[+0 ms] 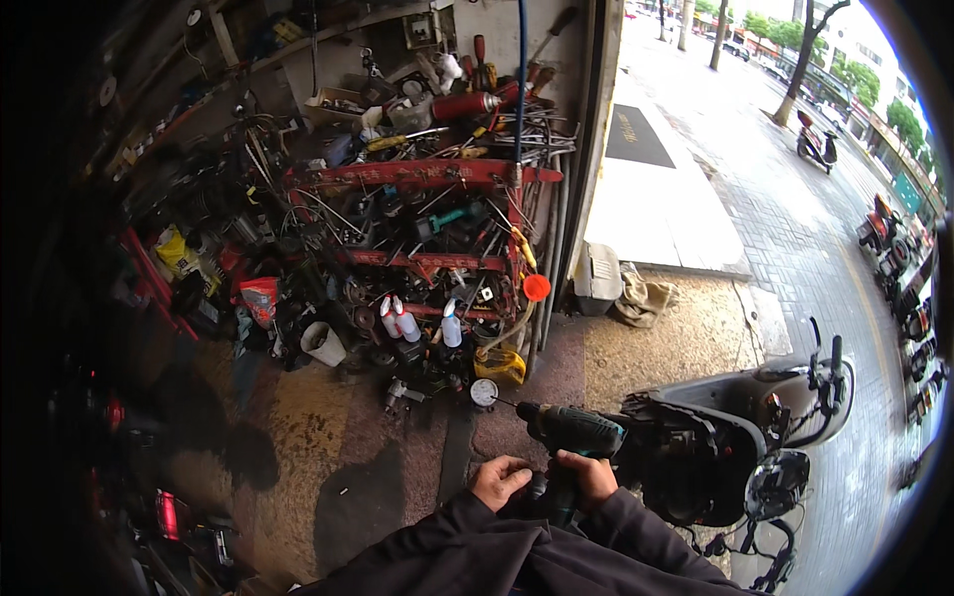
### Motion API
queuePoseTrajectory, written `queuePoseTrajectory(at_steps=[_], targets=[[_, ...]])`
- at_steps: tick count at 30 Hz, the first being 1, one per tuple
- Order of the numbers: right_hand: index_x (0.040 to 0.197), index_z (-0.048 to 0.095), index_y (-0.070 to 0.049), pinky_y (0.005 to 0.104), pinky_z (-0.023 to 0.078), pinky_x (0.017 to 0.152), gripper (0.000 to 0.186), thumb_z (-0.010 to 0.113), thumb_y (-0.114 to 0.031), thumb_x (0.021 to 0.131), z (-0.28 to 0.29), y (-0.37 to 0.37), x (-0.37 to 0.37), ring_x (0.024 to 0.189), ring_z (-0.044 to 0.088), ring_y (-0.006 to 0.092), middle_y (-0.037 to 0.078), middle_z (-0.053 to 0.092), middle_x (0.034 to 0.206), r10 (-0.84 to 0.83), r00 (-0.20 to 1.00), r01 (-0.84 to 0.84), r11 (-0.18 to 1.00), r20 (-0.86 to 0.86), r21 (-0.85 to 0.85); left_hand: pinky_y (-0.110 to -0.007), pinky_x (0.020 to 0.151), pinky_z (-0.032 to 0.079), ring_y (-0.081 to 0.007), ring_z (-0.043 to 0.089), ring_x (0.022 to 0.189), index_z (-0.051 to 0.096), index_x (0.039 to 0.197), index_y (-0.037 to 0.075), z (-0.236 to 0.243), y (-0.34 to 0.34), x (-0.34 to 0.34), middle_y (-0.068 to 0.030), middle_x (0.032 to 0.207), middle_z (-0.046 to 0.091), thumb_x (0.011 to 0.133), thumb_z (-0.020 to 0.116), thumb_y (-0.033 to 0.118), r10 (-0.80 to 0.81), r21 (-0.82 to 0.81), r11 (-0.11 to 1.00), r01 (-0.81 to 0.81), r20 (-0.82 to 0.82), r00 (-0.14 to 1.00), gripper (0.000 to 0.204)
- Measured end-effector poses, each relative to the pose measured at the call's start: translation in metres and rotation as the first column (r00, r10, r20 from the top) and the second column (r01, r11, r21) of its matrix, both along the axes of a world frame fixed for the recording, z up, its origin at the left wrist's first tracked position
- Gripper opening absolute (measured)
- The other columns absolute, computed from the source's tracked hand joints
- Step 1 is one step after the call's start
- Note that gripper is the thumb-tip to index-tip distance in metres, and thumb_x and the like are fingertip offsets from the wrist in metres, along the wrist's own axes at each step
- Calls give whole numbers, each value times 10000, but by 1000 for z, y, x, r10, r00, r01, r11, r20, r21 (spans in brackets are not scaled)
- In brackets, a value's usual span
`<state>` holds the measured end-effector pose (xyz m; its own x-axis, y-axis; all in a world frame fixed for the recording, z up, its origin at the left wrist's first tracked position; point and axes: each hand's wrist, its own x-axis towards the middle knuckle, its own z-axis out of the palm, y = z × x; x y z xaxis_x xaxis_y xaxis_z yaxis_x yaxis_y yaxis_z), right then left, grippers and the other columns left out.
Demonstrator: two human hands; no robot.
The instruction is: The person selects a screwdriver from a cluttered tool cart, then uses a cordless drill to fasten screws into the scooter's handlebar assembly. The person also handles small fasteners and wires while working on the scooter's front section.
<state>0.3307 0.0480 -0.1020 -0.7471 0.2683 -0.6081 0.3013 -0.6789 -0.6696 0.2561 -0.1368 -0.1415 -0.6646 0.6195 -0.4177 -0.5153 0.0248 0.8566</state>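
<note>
Teal and black, the power drill (584, 429) is out in front of the person's body, and the right hand (596, 479) is wrapped around its handle, thumb lying just below the motor housing. Over on the other side, the left hand (500, 482) is half curled, thumb and fingertips drawn close beside a small dark round piece (538, 485); whether they pinch it, one cannot tell. So the hands are near each other, not touching, both forearms in dark sleeves (646, 536) rising from the lower edge. Out ahead, the slim bit (505, 401) points left, its tip showing just beside a round white dial (484, 391); a scooter (696, 462) stands to the right.
</note>
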Motion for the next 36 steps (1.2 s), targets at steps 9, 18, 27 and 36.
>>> queuePoseTrajectory(at_steps=[9,18,27,36], targets=[[1008,647,-1,408,566,675,183,689,-110,866,-13,28,-81,727,671,265,117,679,851,100,993,-103,994,-64,-47,-250,689,546,-103,651,750,639,1151,8,18,-10,-66,-70,914,702,966,642,126,197,-51,977,-206,-150,969,219],[959,625,2,396,571,634,169,707,-43,819,-7,47,-132,681,666,252,103,655,792,112,994,-112,994,3,7,-250,629,523,-101,626,683,651,1093,5,50,-31,-148,-73,842,692,945,647,92,364,-33,918,-396,-327,872,172],[961,655,-8,366,567,651,178,694,-26,788,-51,66,-185,702,664,219,76,659,810,-89,989,79,993,117,87,-207,583,422,-22,512,650,674,993,15,123,-38,-392,39,773,610,939,666,125,326,110,923,-369,-731,600,123],[1003,620,12,382,567,612,243,696,-33,776,-61,24,-253,650,635,230,88,628,806,-323,938,301,939,127,165,-427,681,530,-352,670,751,713,870,37,221,38,-635,-181,788,678,818,703,98,-119,-93,976,-199,-985,-123,80]])
